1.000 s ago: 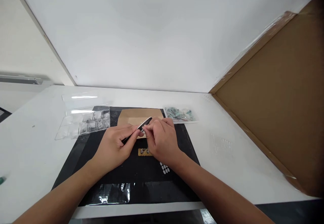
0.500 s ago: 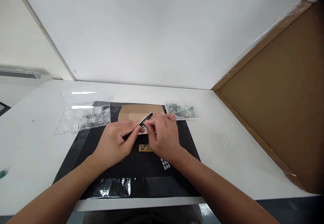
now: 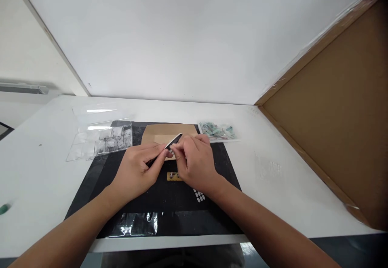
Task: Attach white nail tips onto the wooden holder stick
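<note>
My left hand (image 3: 138,169) is closed on a thin black card (image 3: 173,142) with a pale edge, holding it tilted above the black mat. The thumb and fingertips of my right hand (image 3: 194,155) are pinched together against the card's face, beside small pale bits on it. Whatever lies between those right fingertips is too small and covered to make out. Just below the hands, a small yellow-brown strip (image 3: 174,176) with two shiny metal pieces lies on the mat, its right end hidden by my right hand. Small oval pale stickers (image 3: 199,195) lie near my right wrist.
Under the hands lies the black mat (image 3: 127,203), with a brown cardboard piece (image 3: 156,129) at its back. A clear compartment box (image 3: 113,143) of small bags stands left. At the back right is a clear bag of teal pieces (image 3: 216,131). A cardboard panel (image 3: 333,98) borders the right side.
The hands stay in nearly the same place, still on the black card. The card's tilt and the right fingertips have shifted only slightly. The whole view has moved a little.
</note>
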`<state>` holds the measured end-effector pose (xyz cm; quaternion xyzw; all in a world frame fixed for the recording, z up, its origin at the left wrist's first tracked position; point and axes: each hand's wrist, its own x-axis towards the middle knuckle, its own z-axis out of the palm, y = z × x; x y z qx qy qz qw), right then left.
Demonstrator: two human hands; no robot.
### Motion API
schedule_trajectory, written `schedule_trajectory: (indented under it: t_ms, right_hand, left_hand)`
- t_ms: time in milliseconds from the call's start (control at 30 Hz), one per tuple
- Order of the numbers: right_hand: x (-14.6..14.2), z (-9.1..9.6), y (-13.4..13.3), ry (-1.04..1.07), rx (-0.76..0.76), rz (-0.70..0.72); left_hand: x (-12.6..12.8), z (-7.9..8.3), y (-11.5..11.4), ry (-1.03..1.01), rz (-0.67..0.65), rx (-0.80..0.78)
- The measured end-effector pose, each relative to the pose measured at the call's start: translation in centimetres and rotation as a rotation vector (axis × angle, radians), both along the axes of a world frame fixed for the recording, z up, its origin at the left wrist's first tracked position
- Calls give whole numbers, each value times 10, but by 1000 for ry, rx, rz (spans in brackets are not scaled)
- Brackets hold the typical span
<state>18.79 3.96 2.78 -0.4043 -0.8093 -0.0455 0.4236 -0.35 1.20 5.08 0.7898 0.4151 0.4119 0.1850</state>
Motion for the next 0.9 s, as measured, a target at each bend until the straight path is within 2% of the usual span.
schedule_trajectory:
  t_ms: [100,233,367,500,600,733,900]
  right_hand:
    - [-1,1,-1,37,8,-77]
    - [-2,1,-2,-6,12,-6]
    - [-2,1,-2,15,60,-97]
    - [-1,2,-1,-25,59,-35]
    - [-1,2,-2,16,87,-103]
    - [0,1,-3,-31,48,3]
    - [4,2,-2,43,92,-90]
  left_hand:
    - [1,1,0,-22,15,-31]
    - [2,1,0,-22,2,-29]
    - [2,1,0,-28,7,-23]
    - [2,1,-2,-20,6,-17]
    - [2,2,-3,-19,8,-18]
    - [2,3,-1,-34,-3,4]
    - [2,3,-1,-75,-9,-31]
